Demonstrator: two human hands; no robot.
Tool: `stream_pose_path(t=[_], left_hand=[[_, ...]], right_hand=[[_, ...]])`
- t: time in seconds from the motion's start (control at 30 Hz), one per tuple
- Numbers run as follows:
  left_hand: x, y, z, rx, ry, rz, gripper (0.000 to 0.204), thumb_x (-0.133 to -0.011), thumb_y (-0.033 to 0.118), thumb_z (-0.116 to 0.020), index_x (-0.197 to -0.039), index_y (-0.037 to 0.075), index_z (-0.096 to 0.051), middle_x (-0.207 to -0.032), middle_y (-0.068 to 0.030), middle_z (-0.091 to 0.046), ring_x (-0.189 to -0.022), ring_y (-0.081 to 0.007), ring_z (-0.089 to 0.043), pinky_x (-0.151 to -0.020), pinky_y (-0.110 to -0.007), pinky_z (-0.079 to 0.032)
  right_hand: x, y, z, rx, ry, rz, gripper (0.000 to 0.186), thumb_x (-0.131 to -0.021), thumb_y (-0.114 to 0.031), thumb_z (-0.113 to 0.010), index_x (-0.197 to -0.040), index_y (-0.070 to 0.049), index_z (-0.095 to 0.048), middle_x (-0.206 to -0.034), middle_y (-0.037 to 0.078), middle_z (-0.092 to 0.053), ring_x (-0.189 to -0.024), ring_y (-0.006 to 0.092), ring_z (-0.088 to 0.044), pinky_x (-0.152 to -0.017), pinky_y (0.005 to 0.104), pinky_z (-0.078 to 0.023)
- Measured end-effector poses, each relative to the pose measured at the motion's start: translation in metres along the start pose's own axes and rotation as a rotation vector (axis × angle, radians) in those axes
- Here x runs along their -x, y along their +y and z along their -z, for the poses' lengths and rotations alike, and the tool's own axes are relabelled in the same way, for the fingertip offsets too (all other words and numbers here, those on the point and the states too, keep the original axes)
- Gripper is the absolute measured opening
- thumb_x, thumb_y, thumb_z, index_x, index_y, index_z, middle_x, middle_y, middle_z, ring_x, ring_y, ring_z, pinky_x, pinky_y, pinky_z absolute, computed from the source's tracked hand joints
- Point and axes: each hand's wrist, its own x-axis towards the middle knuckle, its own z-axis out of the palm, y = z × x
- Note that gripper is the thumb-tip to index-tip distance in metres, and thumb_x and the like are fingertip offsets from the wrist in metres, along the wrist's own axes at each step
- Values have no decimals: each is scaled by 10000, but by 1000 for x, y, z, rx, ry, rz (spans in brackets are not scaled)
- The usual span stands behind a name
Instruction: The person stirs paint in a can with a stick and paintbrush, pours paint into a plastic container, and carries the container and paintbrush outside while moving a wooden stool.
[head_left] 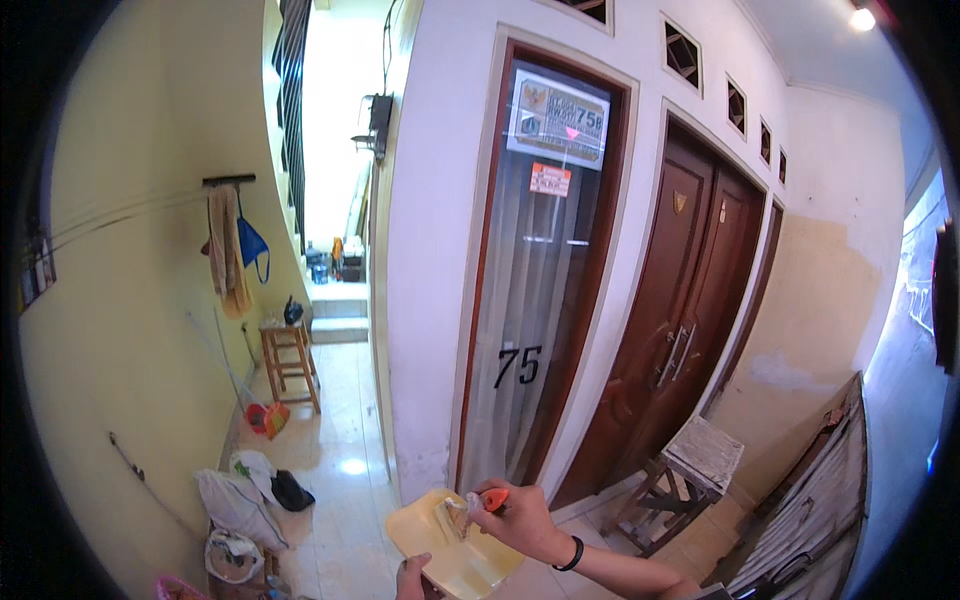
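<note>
In front of me at the bottom is a shallow yellow plastic tray [440, 560], slightly tilted. My left hand [413, 578] grips its near left edge, with the thumb over the rim and the other fingers mostly hidden. My right hand [530, 525], a dark band on its wrist, reaches over the right side of the tray. It is closed round a tool with an orange handle [496, 498]; the working end points down toward the tray and is too small to make out. Something whitish [455, 518] lies by the tool at the tray's far side.
Beyond the tray stands a narrow window [520, 280] with a curtain, and a brown double door [680, 290] is to its right. A worn wooden stool [705, 455] stands at right. White sacks [238, 508] and a wooden stool [290, 360] line the left wall.
</note>
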Motion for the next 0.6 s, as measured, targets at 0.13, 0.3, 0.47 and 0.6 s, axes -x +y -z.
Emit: stream_pose_path(t=[0.13,0.3,0.47,0.6], left_hand=[[6,5,-17,-72,-35,-62,441,-948,370,-618,-1252,51,-637,-1100,-69,-724,-942,-177,-695,-715,-315,-560],[2,5,-21,-184,26,-152,291,-940,372,-629,-842,103,-681,-698,-16,-621,-579,-149,-574,-477,-311,-430],[24,4,-36,-248,76,-342,358,-914,373,-713,-753,78,-591,-634,-2,-508,-547,-141,-467,-471,-346,-386],[14,-11,-34,-198,131,-313,402,-856,369,-798,-896,47,-560,-731,-39,-511,-624,-163,-467,-523,-360,-414]], right_hand=[[-6,0,3,-146,-5,-298,232,-982,-176,-673,-968,51,-718,-741,99,-746,-677,112,-740,-618,274,-576],[2,11,-16,-577,-5,-494,223,-995,-181,-668,-989,36,-722,-814,94,-760,-676,118,-730,-653,304,-589],[9,-7,-17,-722,100,-420,294,-1031,-199,-637,-841,25,-625,-803,126,-726,-671,188,-725,-539,295,-587],[10,-6,-17,-819,94,-493,281,-1047,-208,-616,-932,43,-668,-800,119,-729,-695,194,-734,-586,302,-606]])
